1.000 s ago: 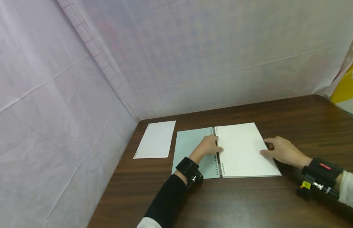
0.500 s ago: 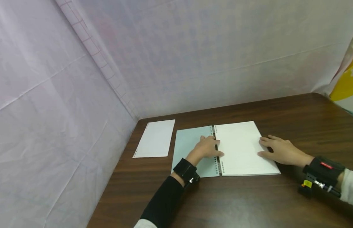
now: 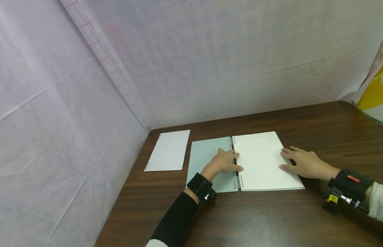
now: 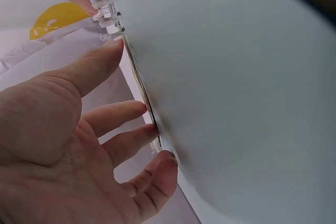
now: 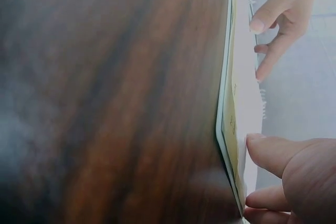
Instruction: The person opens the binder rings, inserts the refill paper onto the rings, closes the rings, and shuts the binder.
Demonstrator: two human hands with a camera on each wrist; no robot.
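An open ring binder [image 3: 259, 161] lies on the brown table, with its pale green cover [image 3: 205, 154] folded out to the left and a stack of white pages on the right. My left hand [image 3: 224, 161] rests flat across the ring spine [image 3: 235, 164], fingers straight; in the left wrist view my fingertips [image 4: 135, 109] touch the clear rings [image 4: 105, 9]. Over at the pages' right edge, my right hand [image 3: 297, 160] presses down with straight fingers. The right wrist view has its thumb [image 5: 273, 153] on the page stack's edge [image 5: 231, 124].
A loose white punched sheet [image 3: 169, 150] lies left of the binder, near the table's back left corner. Pale fabric walls close in the back and left. A yellow and white object [image 3: 375, 92] shows at the far right. Bare brown table [image 3: 271, 219] stretches toward me.
My left hand slid a little toward me along the spine and flattened. My right hand's fingers straightened out onto the page edge. The binder did not move.
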